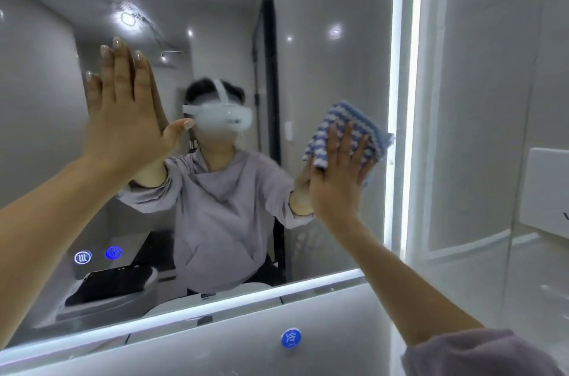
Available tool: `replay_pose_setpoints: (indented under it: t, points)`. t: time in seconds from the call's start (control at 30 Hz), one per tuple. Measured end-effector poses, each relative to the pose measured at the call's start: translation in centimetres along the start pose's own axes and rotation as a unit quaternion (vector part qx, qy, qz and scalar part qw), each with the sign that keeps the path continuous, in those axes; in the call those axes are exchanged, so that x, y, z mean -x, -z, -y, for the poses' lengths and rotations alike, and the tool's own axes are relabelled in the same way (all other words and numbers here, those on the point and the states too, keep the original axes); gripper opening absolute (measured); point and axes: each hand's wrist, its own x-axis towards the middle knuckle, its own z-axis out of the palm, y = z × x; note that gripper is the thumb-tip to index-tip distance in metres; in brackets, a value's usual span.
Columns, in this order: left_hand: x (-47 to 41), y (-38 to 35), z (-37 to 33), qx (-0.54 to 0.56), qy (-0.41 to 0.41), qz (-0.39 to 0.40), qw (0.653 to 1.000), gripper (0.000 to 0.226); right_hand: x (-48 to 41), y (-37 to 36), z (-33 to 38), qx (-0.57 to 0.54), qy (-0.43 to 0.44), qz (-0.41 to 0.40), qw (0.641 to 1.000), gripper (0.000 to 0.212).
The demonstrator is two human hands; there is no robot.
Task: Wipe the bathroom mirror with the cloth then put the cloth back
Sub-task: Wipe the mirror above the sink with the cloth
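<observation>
Mirror (308, 37): large, upright on wall, glowing white strips along right and bottom edges, fills left and centre of frame. Cloth (348, 120): blue-and-white striped, folded, flat against glass at centre right, near lit right edge, lower part under straight fingers of right hand (338, 172).

Bright, cool light comes from the edge strip (398, 83) of the mirror (323, 37); ceiling spots (127, 18) glare, straight lines bow.

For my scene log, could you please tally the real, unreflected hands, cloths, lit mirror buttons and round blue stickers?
Hands: 2, left hand and right hand
Cloth: 1
Lit mirror buttons: 2
Round blue sticker: 1
Total: 6
</observation>
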Motion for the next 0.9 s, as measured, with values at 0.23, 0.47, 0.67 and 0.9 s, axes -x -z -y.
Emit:
replay_pose_setpoints:
  t: [0.23,0.47,0.67,0.9]
  points:
    - [0.0,0.0,0.3,-0.01,0.002,0.021,1.0,0.101,9.2,-2.3,9.0,-0.075,0.215,0.088,0.97,0.058]
    - [0.1,0.2,0.6,-0.016,0.003,0.027,0.999,0.104,11.6,-2.9,9.3,-0.09,0.289,0.134,0.944,0.052]
    - [-0.2,0.1,0.6,-0.016,0.001,0.025,1.0,0.103,11.4,-2.8,2.8,-0.051,0.264,0.077,0.96,0.061]
    - [-0.1,0.2,0.3,-0.013,0.003,0.023,1.0,0.104,11.1,-2.1,-5.5,0.016,0.158,0.07,0.985,0.067]
